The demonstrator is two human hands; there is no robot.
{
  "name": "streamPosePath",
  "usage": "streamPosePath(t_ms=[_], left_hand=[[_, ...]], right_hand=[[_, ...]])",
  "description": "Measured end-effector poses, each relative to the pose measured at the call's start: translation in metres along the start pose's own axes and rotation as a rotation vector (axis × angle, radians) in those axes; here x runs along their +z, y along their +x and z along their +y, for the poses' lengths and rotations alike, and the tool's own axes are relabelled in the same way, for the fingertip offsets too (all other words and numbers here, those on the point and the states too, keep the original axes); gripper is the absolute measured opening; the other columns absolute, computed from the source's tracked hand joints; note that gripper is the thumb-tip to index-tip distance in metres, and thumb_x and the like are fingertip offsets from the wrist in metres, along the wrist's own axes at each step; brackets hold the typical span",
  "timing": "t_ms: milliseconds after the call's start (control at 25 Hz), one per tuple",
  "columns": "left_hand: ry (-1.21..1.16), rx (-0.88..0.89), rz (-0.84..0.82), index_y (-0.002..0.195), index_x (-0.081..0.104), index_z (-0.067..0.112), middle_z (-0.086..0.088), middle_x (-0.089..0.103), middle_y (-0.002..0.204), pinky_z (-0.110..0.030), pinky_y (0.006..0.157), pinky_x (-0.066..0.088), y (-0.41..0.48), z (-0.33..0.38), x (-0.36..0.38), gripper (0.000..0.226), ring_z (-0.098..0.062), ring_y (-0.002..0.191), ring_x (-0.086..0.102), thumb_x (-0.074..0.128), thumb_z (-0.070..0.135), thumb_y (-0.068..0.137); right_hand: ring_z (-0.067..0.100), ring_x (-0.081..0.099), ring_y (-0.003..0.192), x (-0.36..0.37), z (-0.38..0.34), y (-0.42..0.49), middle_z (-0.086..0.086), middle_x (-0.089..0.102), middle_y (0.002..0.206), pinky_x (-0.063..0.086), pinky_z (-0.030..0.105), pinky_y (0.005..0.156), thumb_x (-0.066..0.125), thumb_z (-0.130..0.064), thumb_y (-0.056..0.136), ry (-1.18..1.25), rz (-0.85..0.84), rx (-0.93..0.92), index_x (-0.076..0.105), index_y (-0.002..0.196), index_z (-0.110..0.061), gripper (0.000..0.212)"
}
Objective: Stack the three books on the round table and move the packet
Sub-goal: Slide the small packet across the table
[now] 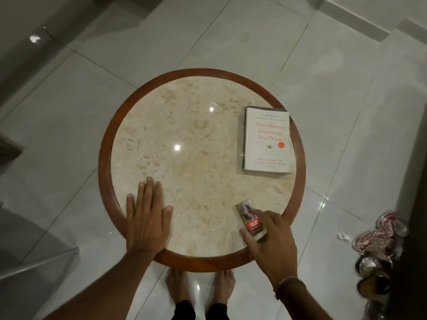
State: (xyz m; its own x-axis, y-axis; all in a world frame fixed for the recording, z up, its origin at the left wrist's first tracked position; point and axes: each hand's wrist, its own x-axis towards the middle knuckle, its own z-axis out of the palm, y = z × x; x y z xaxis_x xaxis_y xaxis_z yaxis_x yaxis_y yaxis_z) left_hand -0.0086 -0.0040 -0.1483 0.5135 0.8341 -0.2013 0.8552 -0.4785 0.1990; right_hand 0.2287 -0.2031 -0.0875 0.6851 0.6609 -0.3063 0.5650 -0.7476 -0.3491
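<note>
Packet [250,220] at the surface's [184,139] near right edge; right hand [270,239] pinches its long sides. Light, crushable card, so grip gently. Left hand [146,218] flat, holding nothing. Book [266,139] far right.

The round table [201,135] has a cream top mottled with tan blotches, ringed by a reddish-brown wooden rim. The top book [268,139] shows a white cover with red lettering, an orange-red dot and a dark spine edge. The packet [249,218] is gold-brown with a greyish picture and a red band. The floor [231,42] is glossy pale grey tile with thin dark joints.
</note>
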Motion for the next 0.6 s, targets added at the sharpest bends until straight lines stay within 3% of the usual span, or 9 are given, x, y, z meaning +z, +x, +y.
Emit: streamPosePath(t_ms=[200, 480, 600], left_hand=[[-0.008, 0.018, 0.038, 0.172, 0.011, 0.014, -0.013, 0.013, 0.182, -0.061, 0.135, 0.017, 0.003, 0.004, 0.009, 0.07, -0.032, 0.169, 0.011, 0.016, 0.047, 0.11], [-0.048, -0.006, 0.058, 0.172, 0.012, 0.017, -0.009, 0.012, 0.183, -0.061, 0.134, 0.021, 0.001, -0.002, 0.013, 0.07, -0.029, 0.169, 0.011, 0.017, 0.05, 0.11], [-0.05, -0.019, 0.06, 0.171, 0.022, 0.018, -0.007, 0.021, 0.181, -0.061, 0.132, 0.027, 0.002, -0.003, 0.014, 0.07, -0.031, 0.167, 0.02, 0.016, 0.053, 0.11]], right_hand=[[0.017, 0.062, 0.1, 0.018, -0.008, 0.0, -0.003, 0.071, 0.117, 0.058, 0.031, 0.074, 0.085, -0.04, 0.082, 0.05, 0.069, 0.009, 0.074, 0.131, -0.029, 0.051], [0.013, 0.062, 0.092, 0.042, -0.145, 0.115, -0.002, 0.073, 0.11, 0.049, 0.023, 0.075, 0.072, -0.049, 0.089, 0.084, 0.064, -0.274, 0.075, 0.129, -0.026, 0.046], [0.018, 0.066, 0.089, 0.05, -0.213, 0.171, 0.001, 0.073, 0.107, 0.057, 0.03, 0.076, 0.075, -0.049, 0.087, 0.131, 0.105, -0.316, 0.073, 0.132, -0.026, 0.05]])
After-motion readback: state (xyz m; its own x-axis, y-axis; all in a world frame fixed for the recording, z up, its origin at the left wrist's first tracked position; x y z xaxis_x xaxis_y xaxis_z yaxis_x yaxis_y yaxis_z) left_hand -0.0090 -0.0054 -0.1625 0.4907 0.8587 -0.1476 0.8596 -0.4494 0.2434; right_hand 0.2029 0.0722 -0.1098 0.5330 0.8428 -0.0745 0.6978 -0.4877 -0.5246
